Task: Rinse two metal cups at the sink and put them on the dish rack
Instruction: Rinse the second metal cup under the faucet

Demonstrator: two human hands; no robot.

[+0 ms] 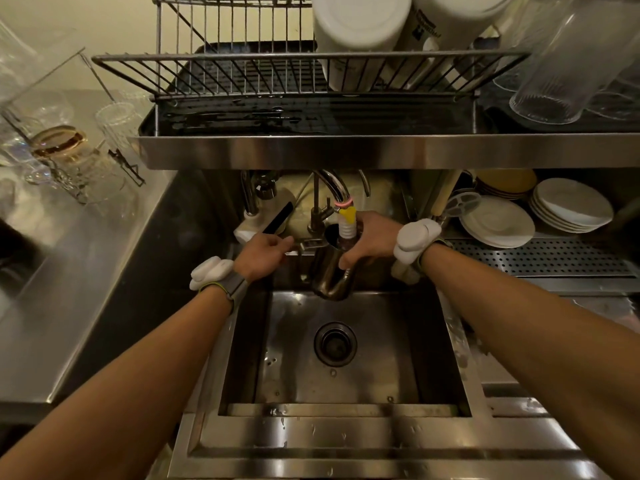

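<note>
My right hand (367, 239) grips a dark metal cup (330, 273) over the back of the sink (346, 362). The cup leans with its mouth up under the faucet (334, 187), and the white ribbed nozzle (347, 226) reaches into its rim. My left hand (261, 252) is closed on the tap lever (304, 244) just left of the cup. The wire dish rack (242, 74) sits on the steel shelf above the sink. I see only one metal cup.
White mugs (360, 26) and clear glasses (561, 60) stand upside down on the rack's right side. Stacked white plates (498, 221) sit right of the faucet. Glassware (59, 143) crowds the left counter. The drain (335, 342) lies mid-basin.
</note>
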